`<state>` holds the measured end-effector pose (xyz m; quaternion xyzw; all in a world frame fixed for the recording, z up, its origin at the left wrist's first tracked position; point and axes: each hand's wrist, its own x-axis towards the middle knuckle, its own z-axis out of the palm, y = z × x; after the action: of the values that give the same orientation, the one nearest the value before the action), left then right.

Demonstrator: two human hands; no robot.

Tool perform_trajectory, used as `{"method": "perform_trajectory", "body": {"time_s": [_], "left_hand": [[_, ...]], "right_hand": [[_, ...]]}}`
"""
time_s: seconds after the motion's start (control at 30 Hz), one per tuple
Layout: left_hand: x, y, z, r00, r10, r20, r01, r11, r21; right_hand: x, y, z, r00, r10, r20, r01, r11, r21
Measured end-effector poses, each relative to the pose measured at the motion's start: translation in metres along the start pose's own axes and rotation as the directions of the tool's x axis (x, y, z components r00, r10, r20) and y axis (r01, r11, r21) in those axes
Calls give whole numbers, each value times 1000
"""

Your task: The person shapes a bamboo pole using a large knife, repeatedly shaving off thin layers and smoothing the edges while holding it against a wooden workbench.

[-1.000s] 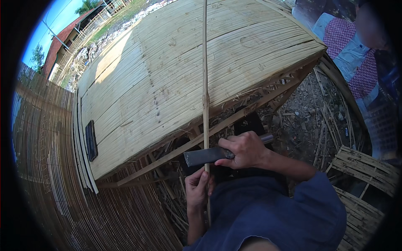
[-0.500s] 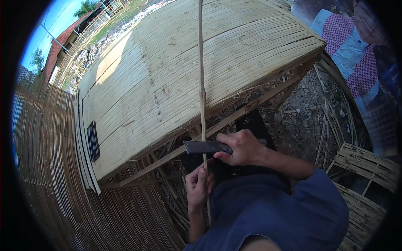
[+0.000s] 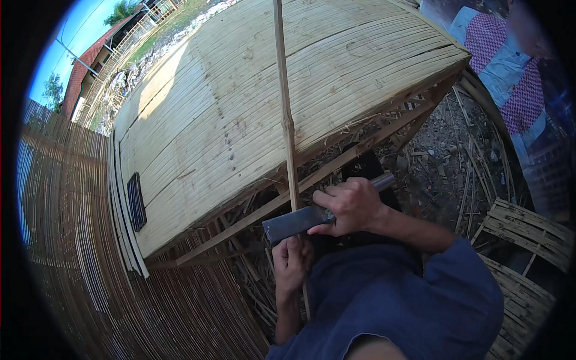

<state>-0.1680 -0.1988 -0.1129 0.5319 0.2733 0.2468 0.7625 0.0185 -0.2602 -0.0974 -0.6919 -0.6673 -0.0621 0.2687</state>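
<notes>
A long, thin bamboo strip (image 3: 287,129) with a knot partway along runs from my lap out over the slatted platform. Close to my body my left hand (image 3: 291,261) is closed round its lower part, thumb on top. My right hand (image 3: 351,207) grips a broad-bladed knife (image 3: 294,224) by its handle, whose end sticks out past the fist. The dark, blunt-ended blade lies crosswise over the strip, just above my left hand, and hides a short length of it.
A bamboo-slat platform (image 3: 198,144) fills the space ahead, with a dark phone-like object (image 3: 136,202) at its left edge. A bamboo screen (image 3: 78,240) stands on the left. Bamboo scraps (image 3: 468,162) litter the ground to the right, beside a slatted bamboo panel (image 3: 528,240).
The knife blade has slid down the strip toward my left hand and turned its flat more upward. The strip's far end has tilted left.
</notes>
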Motion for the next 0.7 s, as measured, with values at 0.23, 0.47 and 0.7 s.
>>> {"method": "perform_trajectory", "body": {"time_s": [0.23, 0.47, 0.7], "left_hand": [[-3, 3, 2, 998, -24, -53, 30, 991, 129], [-2, -12, 5, 954, 257, -152, -165, 878, 448], [-4, -7, 8, 971, 161, -178, -83, 921, 381]], "right_hand": [[3, 6, -8, 999, -10, 42, 7, 997, 79], [-20, 1, 2, 994, -32, 102, 27, 998, 51], [-7, 0, 3, 999, -7, 37, 3, 994, 111]]}}
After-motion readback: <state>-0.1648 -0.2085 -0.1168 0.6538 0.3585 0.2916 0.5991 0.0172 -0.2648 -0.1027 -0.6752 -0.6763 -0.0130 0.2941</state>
